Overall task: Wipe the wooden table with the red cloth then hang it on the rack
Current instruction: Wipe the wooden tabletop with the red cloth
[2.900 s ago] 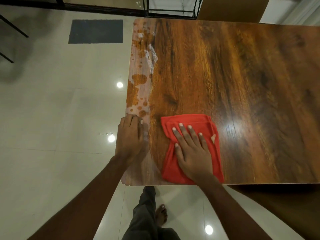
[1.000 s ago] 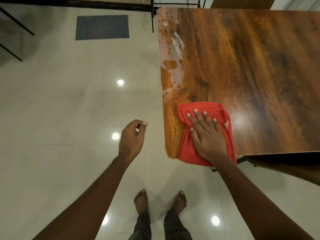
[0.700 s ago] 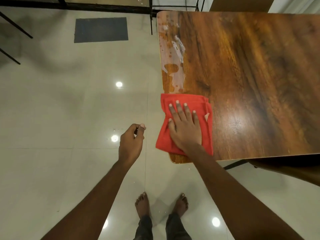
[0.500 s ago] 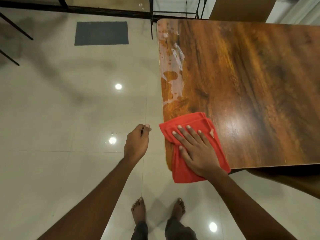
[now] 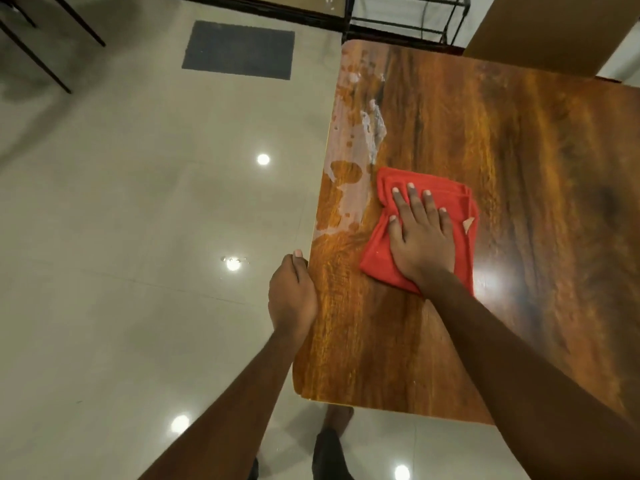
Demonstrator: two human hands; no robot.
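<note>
The red cloth (image 5: 377,261) lies folded on the wooden table (image 5: 536,168), a little in from its left edge. My right hand (image 5: 420,237) presses flat on the cloth with straight, spread fingers. Just left of the cloth and beyond it, a whitish wet smear (image 5: 349,150) runs along the table's left edge. My left hand (image 5: 292,292) sits loosely curled against that left edge, thumb pointing up beside it, with nothing visible in it. A black metal rack (image 5: 405,22) stands on the floor beyond the table's far left corner.
Glossy pale tile floor spreads to the left, with a dark mat (image 5: 239,50) at the back. Thin black legs (image 5: 34,46) cross the top left corner. A brown panel (image 5: 540,29) stands behind the table. My foot (image 5: 332,441) is under the near table edge.
My right hand slid the cloth from the table's near left corner farther onto the top, beside the smear. My left hand came from mid-air to the table's left edge.
</note>
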